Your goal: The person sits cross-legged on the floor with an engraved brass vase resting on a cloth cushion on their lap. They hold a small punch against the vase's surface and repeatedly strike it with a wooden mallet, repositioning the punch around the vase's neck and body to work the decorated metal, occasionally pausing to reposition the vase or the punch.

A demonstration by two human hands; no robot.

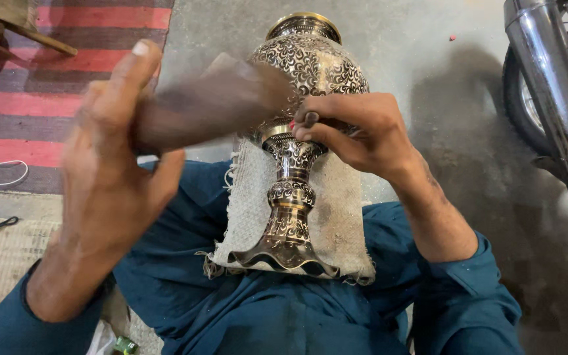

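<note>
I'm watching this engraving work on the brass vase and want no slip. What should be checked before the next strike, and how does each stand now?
1. Vase supported: lies on its side on a burlap cloth across the lap. Ok.
2. Right hand steadying the vase at its neck: fingers rest there. Ok.
3. Small tool pinched in the right hand: tip placement cannot tell.
4. Left hand gripping the mallet-like tool: held, but motion-blurred; exact aim cannot tell.
5. Right fingers clear of the strike path: very close to the blurred tool. Not ok.
</note>
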